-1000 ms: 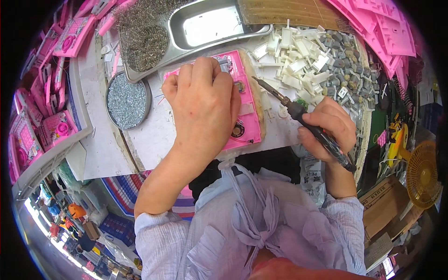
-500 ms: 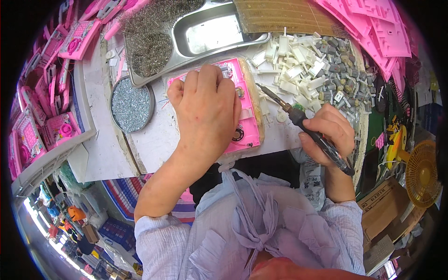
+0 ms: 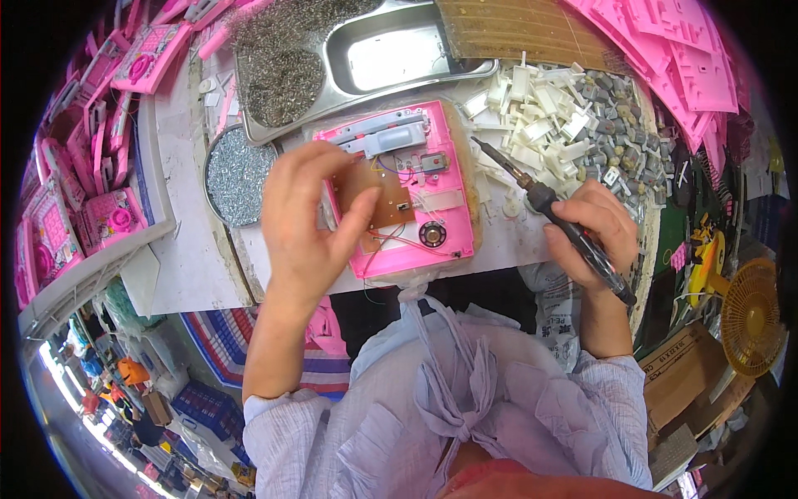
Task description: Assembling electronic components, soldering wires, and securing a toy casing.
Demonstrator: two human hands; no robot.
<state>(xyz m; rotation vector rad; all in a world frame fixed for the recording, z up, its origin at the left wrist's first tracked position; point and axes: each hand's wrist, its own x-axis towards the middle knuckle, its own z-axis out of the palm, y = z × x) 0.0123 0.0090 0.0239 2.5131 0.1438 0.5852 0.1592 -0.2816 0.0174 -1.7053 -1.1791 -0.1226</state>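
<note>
A pink plastic toy case [image 3: 391,264] lies open side up on a padded, plastic-wrapped block before me. Inside it are a brown circuit board [image 3: 378,193], a small motor [image 3: 433,163], a round speaker [image 3: 432,234], a grey plastic part [image 3: 389,138] and thin wires. My left hand [image 3: 312,212] is at the board's left side, fingers curled at its upper edge and thumb over its face; the fingertips are partly hidden. My right hand [image 3: 594,233] grips a soldering iron [image 3: 573,237] by its black handle. Its metal tip points up and left, just right of the case, touching nothing.
Behind the case stands a metal tray [image 3: 332,104] with small metallic pieces. A round bowl [image 3: 241,179] of silvery bits is left of it. White plastic parts [image 3: 532,108] and small motors [image 3: 615,125] lie piled at right. Pink cases [image 3: 100,200] crowd the far left; a yellow fan [image 3: 752,312] is at right.
My left hand has moved left and turned, uncovering the circuit board and the case's inside. The soldering iron has shifted slightly right and stays in my right hand.
</note>
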